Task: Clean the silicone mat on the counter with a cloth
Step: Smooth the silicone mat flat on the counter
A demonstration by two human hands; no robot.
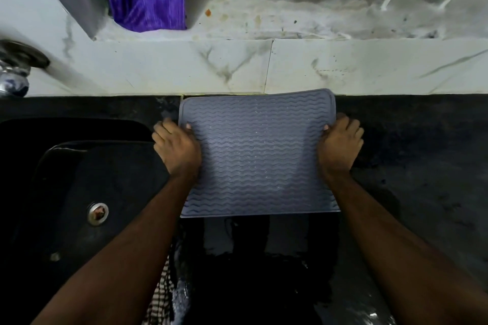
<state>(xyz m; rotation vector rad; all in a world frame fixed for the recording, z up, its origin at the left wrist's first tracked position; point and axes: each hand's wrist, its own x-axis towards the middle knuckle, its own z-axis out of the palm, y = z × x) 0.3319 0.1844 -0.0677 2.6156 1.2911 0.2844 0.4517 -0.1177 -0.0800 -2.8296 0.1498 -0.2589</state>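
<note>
A dark counter ran across the view under a pale marbled wall, wet and glossy near its front edge. Set into the counter's left end was a black sink; its basin held nothing that could be made out except a round metal drain near the middle. A metal tap stuck out at the wall above the sink's back left corner. The grey silicone mat, ribbed with wavy lines, lay against the counter's back edge just right of the sink, its far right corner curling up against the wall. The left hand gripped the mat's left edge, thumb on top, and the right hand pinched its right edge the same way. A checked cloth lay bunched at the counter's front edge, beside the left forearm
</note>
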